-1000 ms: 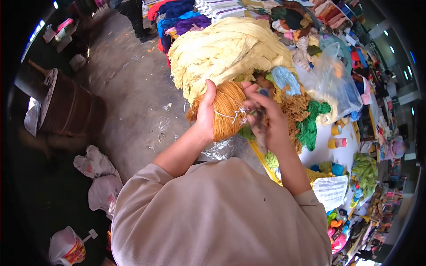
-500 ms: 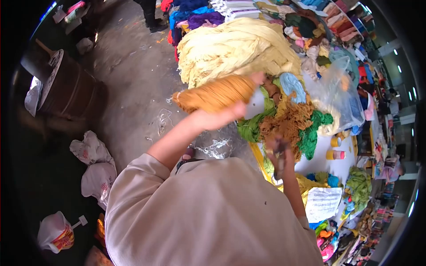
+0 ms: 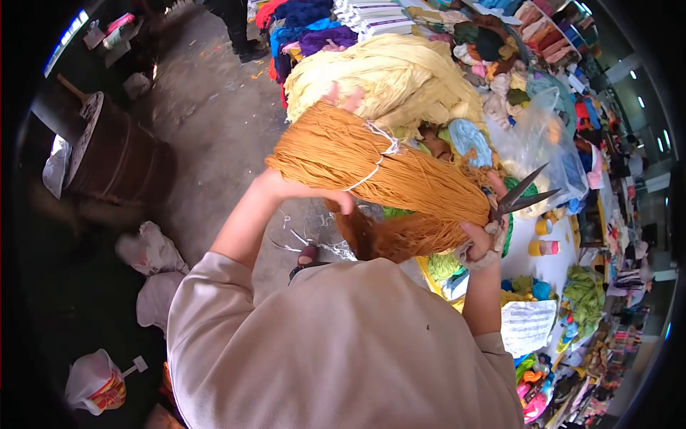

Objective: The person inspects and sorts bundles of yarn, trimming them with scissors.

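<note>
A thick golden-brown skein of yarn (image 3: 400,171) is stretched between my two hands, with a white tie string (image 3: 375,168) around its middle. My left hand (image 3: 293,187) is wrapped around its left end, thumb below and fingertips showing above. At the other end, my right hand (image 3: 489,232) grips the yarn and also has a pair of dark scissors (image 3: 525,194), their blades apart and pointing up to the right. The scissors' handles are mostly hidden in that hand. A darker loop of the yarn hangs beneath the skein.
A large cream yarn heap (image 3: 386,71) lies beyond the skein. On the white table (image 3: 532,268) are a light blue skein (image 3: 470,141), a clear plastic bag (image 3: 547,150), small yellow pots (image 3: 543,248) and a printed sheet (image 3: 527,325). A rusty drum (image 3: 121,154) stands at left; a person's legs (image 3: 239,32) show behind.
The bunched skein has been spread out to the right. My right hand, with the scissors, has risen from beside the brown yarn pile and taken hold of the skein's right end.
</note>
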Demonstrator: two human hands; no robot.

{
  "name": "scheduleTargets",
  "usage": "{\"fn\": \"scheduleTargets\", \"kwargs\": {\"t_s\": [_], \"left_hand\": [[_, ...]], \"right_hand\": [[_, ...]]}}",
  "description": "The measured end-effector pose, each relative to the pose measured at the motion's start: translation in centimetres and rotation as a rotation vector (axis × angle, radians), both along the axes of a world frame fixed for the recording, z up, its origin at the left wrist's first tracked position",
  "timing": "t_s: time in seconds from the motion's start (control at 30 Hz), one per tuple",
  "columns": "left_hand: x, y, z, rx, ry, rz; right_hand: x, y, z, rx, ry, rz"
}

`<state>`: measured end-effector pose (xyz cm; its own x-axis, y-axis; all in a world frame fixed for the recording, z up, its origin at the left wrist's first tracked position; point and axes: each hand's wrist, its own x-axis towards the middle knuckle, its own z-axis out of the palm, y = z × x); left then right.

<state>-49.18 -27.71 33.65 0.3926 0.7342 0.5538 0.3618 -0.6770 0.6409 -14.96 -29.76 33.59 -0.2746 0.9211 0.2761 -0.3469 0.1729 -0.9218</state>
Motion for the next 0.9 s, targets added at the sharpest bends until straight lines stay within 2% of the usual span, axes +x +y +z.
{"fn": "scheduleTargets", "kwargs": {"t_s": [0.07, 0.1, 0.13, 0.17, 0.2, 0.27, 0.3, 0.33, 0.37, 0.47, 0.67, 0.77, 0.9], "left_hand": [[0.5, -0.1, -0.4, -0.257, -0.798, -0.241], [1.1, -0.4, -0.1, -0.402, -1.029, -0.373], [3.6, -0.5, 0.3, -0.34, -1.249, -0.321], [4.8, -0.5, 0.4, -0.483, -1.378, -0.43], [5.9, -0.4, 0.6, -0.623, -1.506, -0.548], [7.4, -0.2, 0.8, -0.729, -1.692, -0.61], [7.6, -0.2, 0.8, -0.789, -1.809, -0.639], [7.6, -0.2, 0.8, -0.821, -1.927, -0.689], [7.6, -0.1, 0.6, -0.824, -1.922, -0.688], [7.2, 0.1, -0.3, -0.838, -1.988, -0.763], [6.7, 0.0, -0.6, -0.807, -1.964, -0.741], [6.9, -0.5, -0.3, -0.834, -1.908, -0.708], [6.9, -0.7, -0.5, -0.839, -1.866, -0.676]], "right_hand": [[0.3, 0.3, -0.9, 0.016, -0.19, -0.008], [-0.2, 0.8, -2.0, 0.162, -0.39, -0.014], [-1.1, 0.4, -1.6, 0.249, -0.54, 0.007], [-2.3, 0.4, -2.1, 0.28, -0.638, -0.073], [-2.7, 0.2, -2.0, 0.01, -0.452, -0.014], [-3.1, -0.4, -1.0, -0.292, -0.222, 0.179], [-3.5, -0.6, 0.5, -0.546, -0.281, 0.286], [-4.5, -1.6, 0.2, -0.449, -0.448, 0.275], [-4.5, -1.8, 0.2, -0.532, -0.455, 0.375], [-5.3, -2.9, 0.3, -0.301, -0.668, 0.406], [-5.5, -2.0, -0.1, -0.523, -0.538, 0.495], [-6.5, -1.9, 0.8, -0.413, -0.636, 0.465], [-7.1, -1.8, 1.0, -0.48, -0.651, 0.47]]}}
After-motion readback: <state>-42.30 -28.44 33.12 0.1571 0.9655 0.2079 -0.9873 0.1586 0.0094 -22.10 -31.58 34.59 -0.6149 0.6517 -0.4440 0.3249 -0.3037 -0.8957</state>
